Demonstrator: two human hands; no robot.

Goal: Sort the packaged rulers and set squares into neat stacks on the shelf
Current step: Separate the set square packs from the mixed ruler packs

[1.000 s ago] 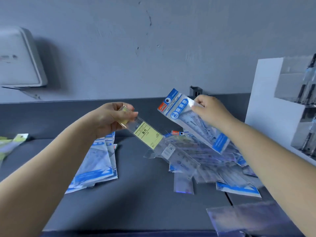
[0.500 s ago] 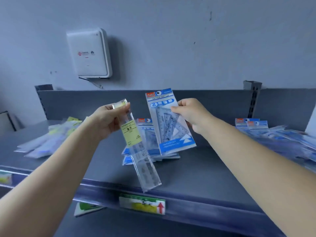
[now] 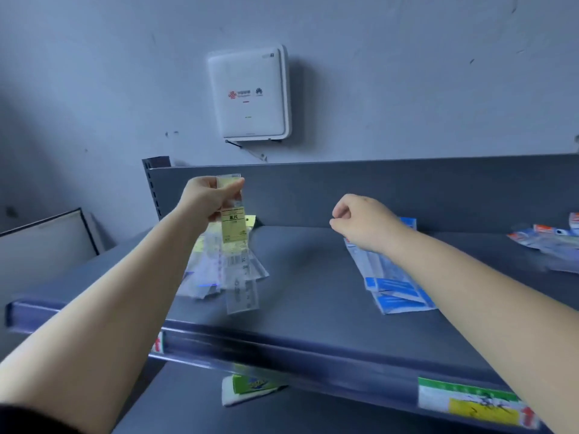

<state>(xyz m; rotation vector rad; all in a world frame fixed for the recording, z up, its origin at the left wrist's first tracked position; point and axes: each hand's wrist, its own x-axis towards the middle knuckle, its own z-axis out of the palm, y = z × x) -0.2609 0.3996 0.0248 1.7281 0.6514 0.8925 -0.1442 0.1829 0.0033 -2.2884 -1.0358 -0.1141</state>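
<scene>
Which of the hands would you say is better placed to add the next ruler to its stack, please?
Left. The left hand already pinches a packaged ruler directly above the ruler stack; the right hand holds nothing, above the set-square stack.

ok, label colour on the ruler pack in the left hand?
Pale yellow label with black print; head view.
</scene>
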